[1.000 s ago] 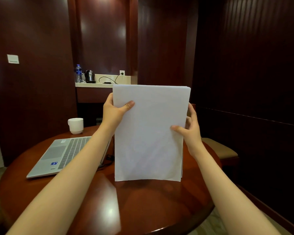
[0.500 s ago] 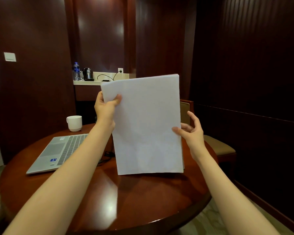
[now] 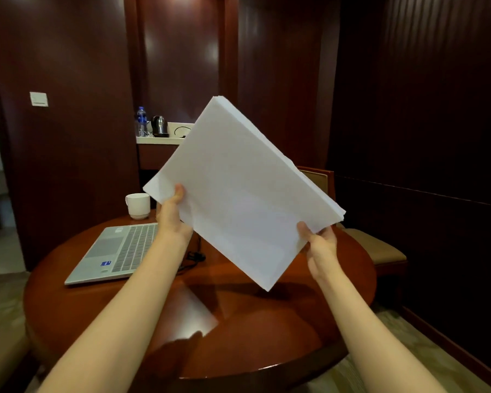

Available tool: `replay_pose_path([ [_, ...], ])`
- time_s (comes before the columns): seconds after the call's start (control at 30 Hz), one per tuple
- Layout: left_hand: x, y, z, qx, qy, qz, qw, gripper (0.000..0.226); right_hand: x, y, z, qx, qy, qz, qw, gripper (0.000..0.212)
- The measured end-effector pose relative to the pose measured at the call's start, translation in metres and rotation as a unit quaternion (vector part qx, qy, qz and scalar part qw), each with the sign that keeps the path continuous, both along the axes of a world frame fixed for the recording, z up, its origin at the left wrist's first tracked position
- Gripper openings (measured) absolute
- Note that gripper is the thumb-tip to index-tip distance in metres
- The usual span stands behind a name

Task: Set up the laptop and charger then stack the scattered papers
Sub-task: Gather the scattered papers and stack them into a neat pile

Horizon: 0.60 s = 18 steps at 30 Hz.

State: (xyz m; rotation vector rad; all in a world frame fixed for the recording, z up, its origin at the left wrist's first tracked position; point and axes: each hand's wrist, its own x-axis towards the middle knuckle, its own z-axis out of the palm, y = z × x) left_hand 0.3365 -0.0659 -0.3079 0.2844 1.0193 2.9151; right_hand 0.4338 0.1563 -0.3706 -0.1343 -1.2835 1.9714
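Note:
I hold a stack of white papers (image 3: 238,191) in the air above the round wooden table (image 3: 253,330), tilted so one corner points down. My left hand (image 3: 172,211) pinches the stack's left corner with the thumb on top. At the lower right edge, my right hand (image 3: 319,245) grips the stack. A silver laptop (image 3: 116,251) lies open on the table's left side; its screen is hidden behind my left arm. A dark charger cable (image 3: 194,255) lies on the table beside the laptop.
A white cup (image 3: 138,205) stands on the table behind the laptop. A cushioned chair (image 3: 377,248) sits at the table's right. Farther back, a counter (image 3: 156,140) carries a kettle and a water bottle. Dark wood walls surround the spot.
The paper stack rose off the table and rotated clockwise from upright to a diagonal tilt. My left hand dropped to the left corner, and my right hand closed on the lower right edge.

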Motion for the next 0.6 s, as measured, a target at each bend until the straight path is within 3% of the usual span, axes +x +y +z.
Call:
replay_pose_path([
  [0.1,-0.006,-0.016,-0.008,-0.081,-0.011,0.024,0.996,0.038,0.000,0.005,0.005,0.011,0.011,-0.033,0.999,0.041],
  [0.17,-0.009,-0.032,-0.011,-0.199,0.020,0.057,0.978,0.046,0.001,0.011,0.008,0.037,0.009,-0.054,0.998,0.037],
  [0.23,-0.007,-0.044,-0.012,-0.333,0.076,0.065,0.938,0.048,0.000,0.017,0.009,0.064,0.004,-0.073,0.995,0.034],
  [0.33,-0.005,-0.048,-0.008,-0.500,0.185,0.070,0.843,0.044,-0.004,0.021,0.013,0.111,-0.015,-0.087,0.990,0.029],
  [0.4,-0.008,-0.044,-0.009,-0.519,0.223,0.096,0.820,0.039,-0.008,0.019,0.018,0.139,-0.022,-0.087,0.986,0.028],
  [0.6,-0.013,-0.040,-0.028,-0.415,0.220,0.106,0.876,0.046,-0.010,0.019,0.023,0.196,-0.018,-0.065,0.978,0.034],
])
